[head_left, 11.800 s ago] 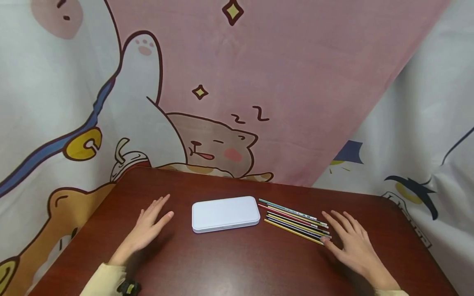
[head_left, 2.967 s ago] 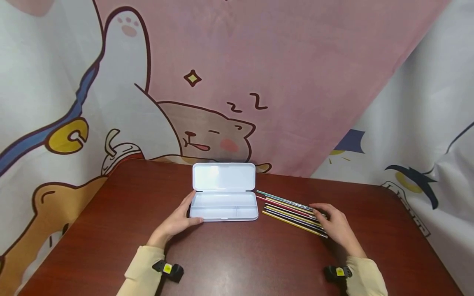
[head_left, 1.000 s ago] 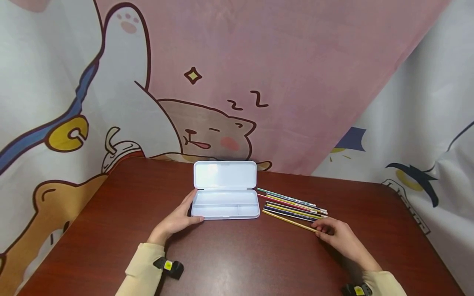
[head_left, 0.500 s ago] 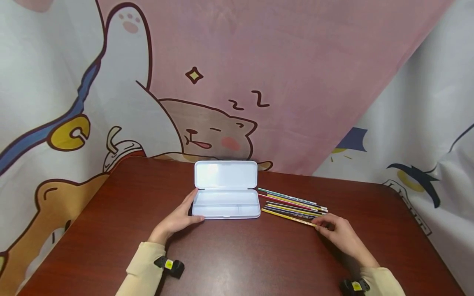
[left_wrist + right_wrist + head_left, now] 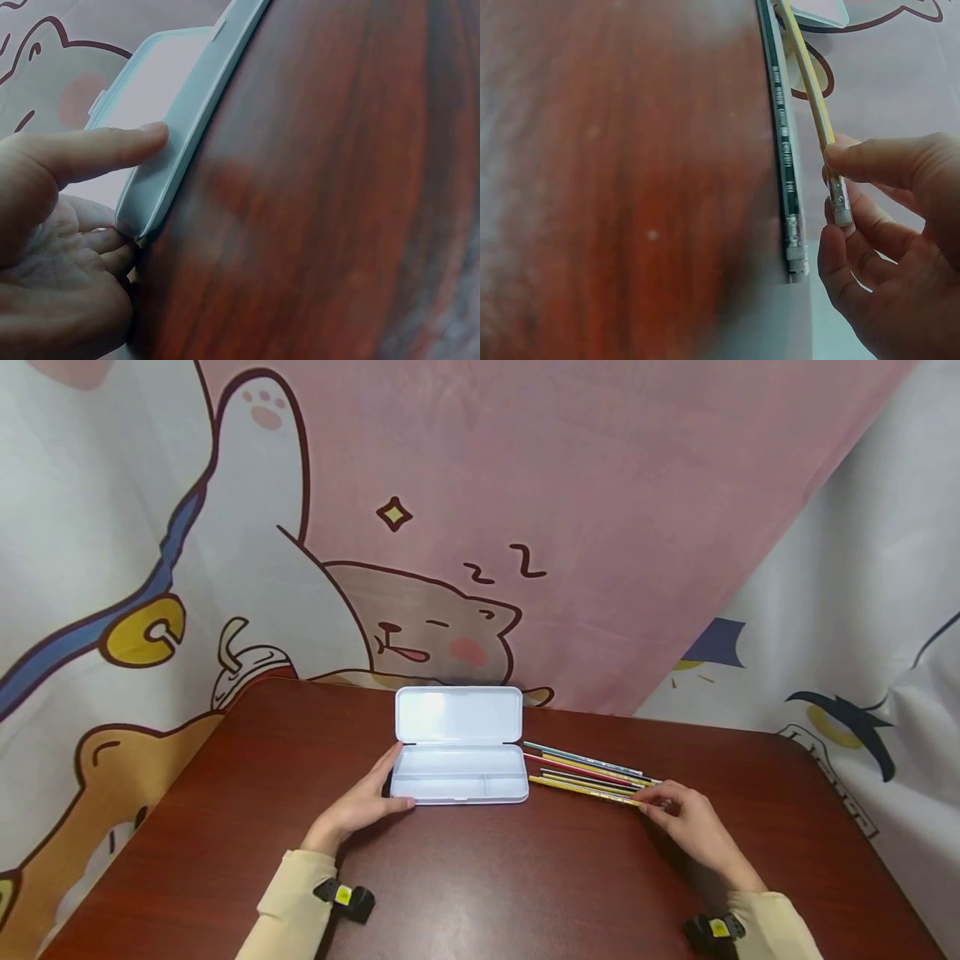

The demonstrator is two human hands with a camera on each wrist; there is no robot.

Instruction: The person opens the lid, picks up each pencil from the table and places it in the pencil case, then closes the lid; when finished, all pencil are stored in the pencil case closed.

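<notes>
An open white pencil case [image 5: 459,774] lies on the dark wooden table [image 5: 525,877], its lid [image 5: 459,714] folded back. My left hand [image 5: 390,789] grips the case's left end [image 5: 180,150], with the thumb [image 5: 97,150] on the front wall and the fingers behind the corner. To the right of the case lies a row of several pencils [image 5: 592,767]. My right hand [image 5: 651,799] pinches a yellow pencil [image 5: 577,787] near its eraser end [image 5: 838,202]. Its tip points at the case's right front corner. A dark green pencil [image 5: 784,150] lies just beside it on the table.
A cartoon-print curtain [image 5: 600,527] hangs close behind and around the table. The table's rounded far corners sit against the cloth. Small black wrist devices [image 5: 345,897] [image 5: 708,931] sit at both sleeves.
The case, shut at first, now lies open. Over the last second my right hand swung the yellow pencil back toward the row, its tip moving up to the case's corner. My left hand stayed.
</notes>
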